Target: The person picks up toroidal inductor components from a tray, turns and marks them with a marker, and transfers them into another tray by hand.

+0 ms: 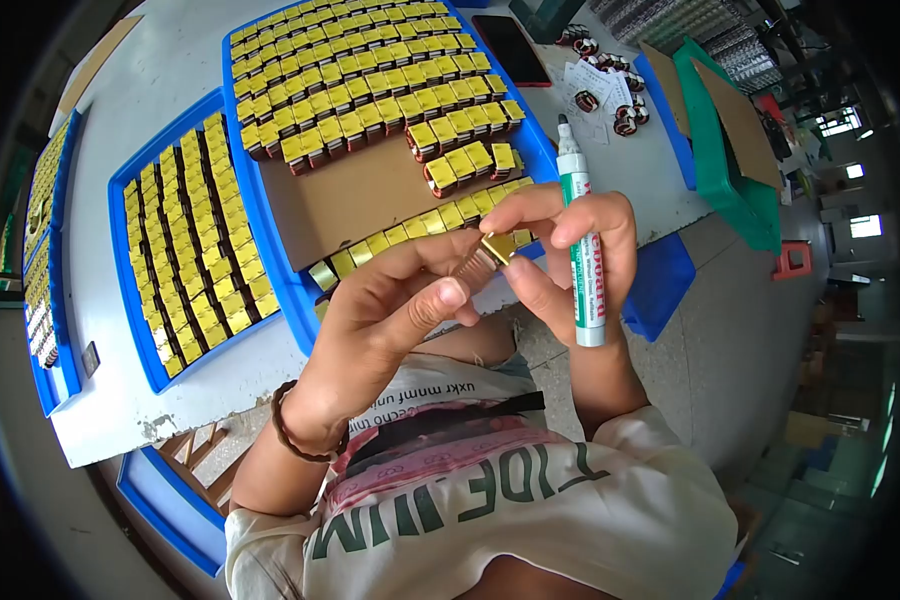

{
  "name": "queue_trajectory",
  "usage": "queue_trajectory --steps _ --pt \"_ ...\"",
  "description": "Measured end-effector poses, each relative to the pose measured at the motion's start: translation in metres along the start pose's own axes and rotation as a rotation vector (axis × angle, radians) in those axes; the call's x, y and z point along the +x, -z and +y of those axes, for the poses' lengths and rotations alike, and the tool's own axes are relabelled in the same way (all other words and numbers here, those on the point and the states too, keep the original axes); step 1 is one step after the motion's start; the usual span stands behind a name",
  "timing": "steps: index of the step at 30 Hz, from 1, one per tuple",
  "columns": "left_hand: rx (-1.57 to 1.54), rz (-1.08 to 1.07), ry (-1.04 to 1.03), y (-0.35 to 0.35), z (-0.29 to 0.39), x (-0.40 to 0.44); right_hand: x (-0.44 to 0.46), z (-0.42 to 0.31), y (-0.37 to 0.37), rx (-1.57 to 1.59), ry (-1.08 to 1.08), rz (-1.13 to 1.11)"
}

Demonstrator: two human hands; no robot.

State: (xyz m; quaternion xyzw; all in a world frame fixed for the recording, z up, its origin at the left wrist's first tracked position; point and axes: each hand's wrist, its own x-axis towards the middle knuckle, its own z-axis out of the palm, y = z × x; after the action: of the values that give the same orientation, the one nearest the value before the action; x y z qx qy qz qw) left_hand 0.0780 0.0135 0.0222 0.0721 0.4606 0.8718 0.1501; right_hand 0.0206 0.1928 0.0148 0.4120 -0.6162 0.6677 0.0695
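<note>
Between my two hands, in front of my chest, is a small copper-wound coil [475, 268] with a yellow taped end [501, 244]. My left hand [395, 295] is closed on its wound side, thumb and fingers pinching it. The thumb and a fingertip of my right hand [580, 235] touch the yellow end. That same hand grips a whiteboard marker [582, 245], white and green, upright between its fingers with its dark tip bare. Just behind my hands lies a blue tray [300, 300] holding many yellow-topped coils [360, 75] in rows on brown cardboard.
A second blue tray [135, 300] of coils stands left, with more trays [58, 385] at the far left edge. A phone [511, 50], loose ring coils [625, 120] and paper slips lie at the back right. Beyond are a green bin [715, 170] and a red stool [792, 260].
</note>
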Motion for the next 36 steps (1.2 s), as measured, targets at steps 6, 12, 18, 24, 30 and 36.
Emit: queue_trajectory --steps 6,12,18,24,30,36 --pt "-0.007 -0.056 0.054 0.006 -0.001 -0.006 -0.008 -0.002 -0.013 0.180 -0.090 0.091" --pt "-0.020 0.057 -0.111 -0.007 -0.008 -0.013 -0.010 -0.005 -0.020 0.121 -0.089 0.116" --pt "0.044 0.077 -0.175 -0.006 -0.007 -0.016 -0.010 -0.013 -0.025 0.212 -0.136 0.103" --pt "-0.006 0.037 -0.186 -0.010 -0.006 -0.019 -0.010 -0.014 -0.024 0.112 -0.080 0.056" --pt "-0.209 0.031 -0.081 -0.008 -0.009 -0.019 -0.009 -0.021 -0.024 0.006 -0.026 0.049" --pt "-0.412 0.092 -0.021 -0.006 -0.011 -0.022 -0.013 -0.027 -0.029 0.188 -0.104 0.113"
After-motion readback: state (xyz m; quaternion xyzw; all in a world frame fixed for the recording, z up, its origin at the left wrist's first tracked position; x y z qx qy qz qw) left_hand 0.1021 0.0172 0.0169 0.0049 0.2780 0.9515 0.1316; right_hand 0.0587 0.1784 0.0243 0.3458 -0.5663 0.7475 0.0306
